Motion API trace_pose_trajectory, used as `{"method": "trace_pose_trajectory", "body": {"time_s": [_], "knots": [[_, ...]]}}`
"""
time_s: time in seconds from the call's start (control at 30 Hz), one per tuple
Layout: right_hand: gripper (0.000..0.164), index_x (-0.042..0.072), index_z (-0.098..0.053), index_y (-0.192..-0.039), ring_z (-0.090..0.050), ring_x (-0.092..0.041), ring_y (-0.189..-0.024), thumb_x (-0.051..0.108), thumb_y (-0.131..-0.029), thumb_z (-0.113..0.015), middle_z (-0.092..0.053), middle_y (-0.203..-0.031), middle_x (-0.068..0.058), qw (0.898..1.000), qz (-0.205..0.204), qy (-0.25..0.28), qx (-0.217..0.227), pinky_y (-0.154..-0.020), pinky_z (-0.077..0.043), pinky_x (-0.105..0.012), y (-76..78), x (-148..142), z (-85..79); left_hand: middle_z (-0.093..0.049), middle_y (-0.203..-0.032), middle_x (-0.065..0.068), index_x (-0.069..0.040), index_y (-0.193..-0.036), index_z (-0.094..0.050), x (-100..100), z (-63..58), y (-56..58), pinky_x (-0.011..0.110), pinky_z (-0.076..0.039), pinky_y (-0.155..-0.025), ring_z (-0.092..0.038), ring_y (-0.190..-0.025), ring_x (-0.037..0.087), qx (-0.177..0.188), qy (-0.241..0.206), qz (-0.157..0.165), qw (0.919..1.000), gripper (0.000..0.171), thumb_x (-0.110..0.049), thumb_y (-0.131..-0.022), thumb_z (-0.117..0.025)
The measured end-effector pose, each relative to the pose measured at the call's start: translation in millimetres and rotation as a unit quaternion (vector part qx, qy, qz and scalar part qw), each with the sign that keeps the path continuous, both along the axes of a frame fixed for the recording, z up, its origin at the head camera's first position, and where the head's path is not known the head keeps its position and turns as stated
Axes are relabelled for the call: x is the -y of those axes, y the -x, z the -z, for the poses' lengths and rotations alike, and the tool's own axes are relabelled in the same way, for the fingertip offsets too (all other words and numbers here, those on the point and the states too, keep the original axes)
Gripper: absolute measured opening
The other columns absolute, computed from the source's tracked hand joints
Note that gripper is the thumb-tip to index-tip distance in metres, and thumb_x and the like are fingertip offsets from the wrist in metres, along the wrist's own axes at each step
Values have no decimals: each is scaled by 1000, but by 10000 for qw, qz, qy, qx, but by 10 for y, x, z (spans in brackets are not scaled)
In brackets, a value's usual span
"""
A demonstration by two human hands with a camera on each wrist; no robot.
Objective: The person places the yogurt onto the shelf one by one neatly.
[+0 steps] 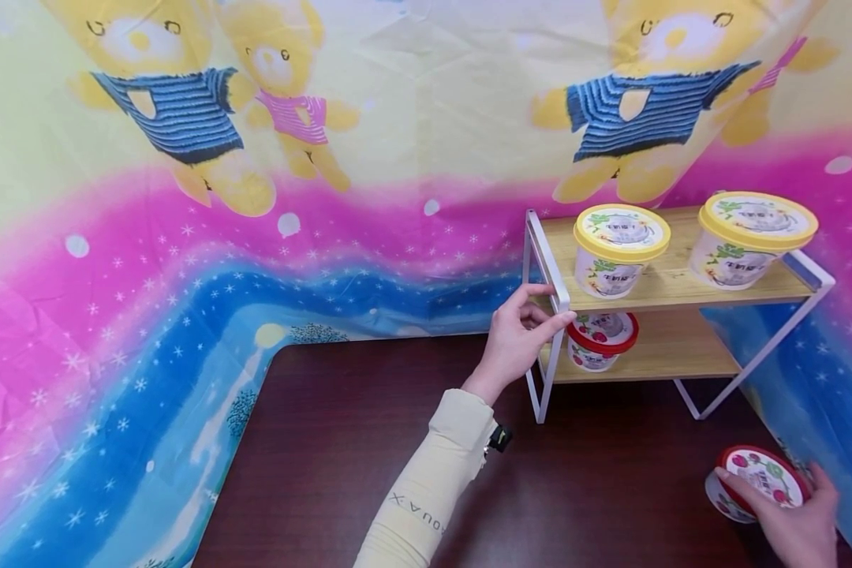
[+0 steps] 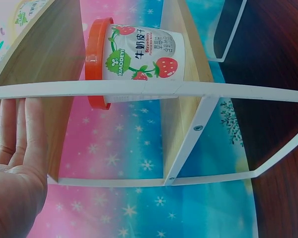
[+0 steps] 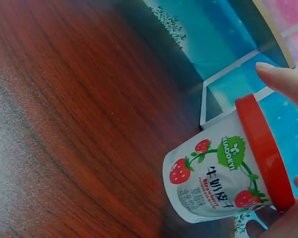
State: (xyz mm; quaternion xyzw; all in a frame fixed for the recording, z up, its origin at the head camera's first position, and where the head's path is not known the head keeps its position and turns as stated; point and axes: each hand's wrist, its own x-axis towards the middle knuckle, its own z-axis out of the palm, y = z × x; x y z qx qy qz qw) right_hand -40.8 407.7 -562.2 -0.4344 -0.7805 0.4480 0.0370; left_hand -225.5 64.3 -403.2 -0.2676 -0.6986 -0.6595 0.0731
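Note:
Beside the upper left corner of the small two-tier shelf (image 1: 649, 359), my left hand (image 1: 514, 335) grips its white metal frame. The left wrist view shows several fingers (image 2: 34, 131) behind the frame bar. Just past that hand, a red-lidded strawberry tub (image 1: 599, 347) stands on the lower board, partly covered by the frame. At the lower right my right hand (image 1: 798, 513) holds another red-lidded strawberry tub (image 3: 213, 171) by its lid, thumb over the top. Whether this tub touches the table cannot be told.
Two yellow-lidded tubs, one left (image 1: 614, 256) and one right (image 1: 741, 252), stand on the upper board. The shelf stands on a dark wood table (image 1: 369, 426). A cloth backdrop (image 1: 397, 158) printed with bears hangs behind and along both sides.

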Motion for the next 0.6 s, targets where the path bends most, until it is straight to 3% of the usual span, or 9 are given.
{"method": "trace_pose_trajectory", "body": {"time_s": [0.6], "knots": [[115, 2, 13, -158, -9, -56, -144, 47, -91, -69, 3, -161, -34, 9998, 134, 19, 121, -115, -13, -66, -25, 39, 109, -66, -79, -4, -17, -126, -63, -2, 1, -3, 28, -57, -64, -65, -71, 11, 30, -20, -29, 10000, 36, -23, -93, -78]]}}
